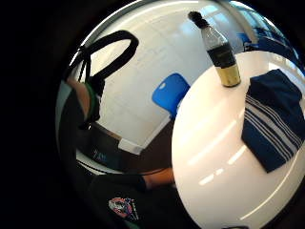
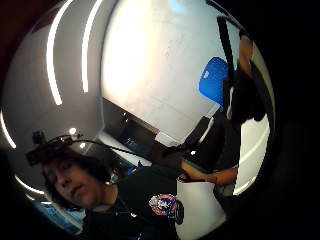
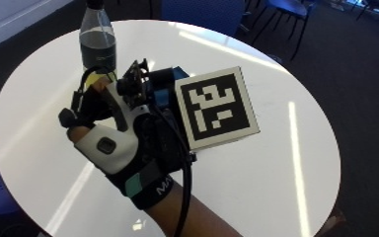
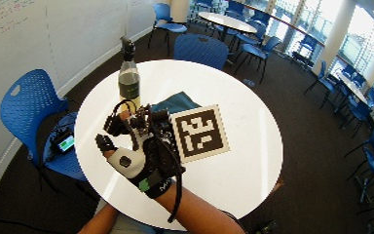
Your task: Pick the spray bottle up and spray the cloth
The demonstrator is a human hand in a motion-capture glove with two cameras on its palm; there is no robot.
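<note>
— Where's the spray bottle [image 3: 98,39] right now?

— Upright on the white bench [image 3: 275,163], towards its far edge, well ahead of your gloved right hand [image 3: 120,143]. The folded blue striped cloth [image 1: 274,117] lies near it, not touching.

— And my fingers?

— They look loosely extended and hold nothing; the hand hovers above the bench.

— How will the bottle handle?

— It looks like rigid clear plastic, partly filled, so probably moderate in weight and a bit slick. It's tall and narrow; a sideways bump could tip it. You'd best wrap the neck just under the black spray head, leaving a finger free for the trigger.
</note>
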